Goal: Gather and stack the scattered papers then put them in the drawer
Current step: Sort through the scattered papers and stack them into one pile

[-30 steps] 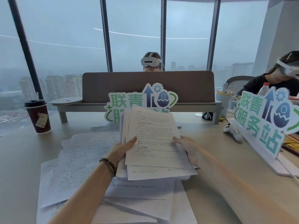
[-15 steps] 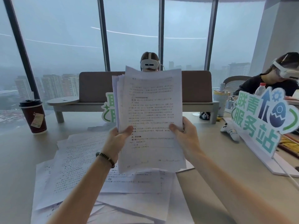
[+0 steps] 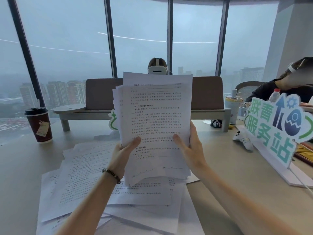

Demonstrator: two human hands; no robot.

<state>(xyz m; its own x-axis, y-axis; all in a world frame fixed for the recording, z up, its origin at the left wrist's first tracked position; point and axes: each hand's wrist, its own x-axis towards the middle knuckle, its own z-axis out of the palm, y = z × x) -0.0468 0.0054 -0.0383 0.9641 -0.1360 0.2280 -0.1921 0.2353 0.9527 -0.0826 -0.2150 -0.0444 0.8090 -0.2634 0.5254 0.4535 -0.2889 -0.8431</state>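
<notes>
Two hands, left hand (image 3: 124, 152) and right hand (image 3: 190, 150), pinch the paper stack (image 3: 156, 119) upright by its sides, likely to square its edges over loose sheets (image 3: 81, 180) on the desk (image 3: 22, 175).

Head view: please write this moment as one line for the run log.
left hand: grips white printed paper stack | right hand: grips stack | stack: upright | loose white sheets: on beige table
</notes>
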